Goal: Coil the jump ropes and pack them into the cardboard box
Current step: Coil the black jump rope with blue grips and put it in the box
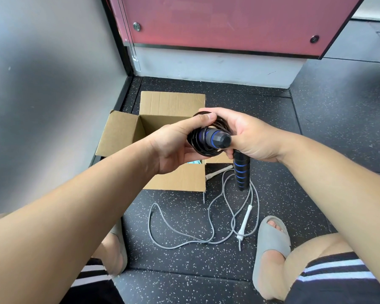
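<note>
Head view looks down at a black rope wound into a tight coil and held over the right part of the open box. Left hand clamps the coil, thumb pressed across its top and fingers curled beneath. Right hand closes around the coil's right side and both handles: one handle points toward the camera, the other, black with blue rings, hangs down past the box's right edge.

Box flaps stand open: the far flap upright, the left flap leaning out toward the grey wall, the near flap folded forward onto the floor. Something teal shows inside the box under the left hand; what it is cannot be told.

A grey rope lies loose on the floor between box and feet, uncoiled in wide loops. One of its white handles touches the near flap's right edge, the other lies near the right slipper.

Open floor stretches to the right of the box, clear of the ropes. On the left the box sits close to the wall. Behind it a white base carries a pink panel. Flooring is dark speckled rubber, with seams showing.
</note>
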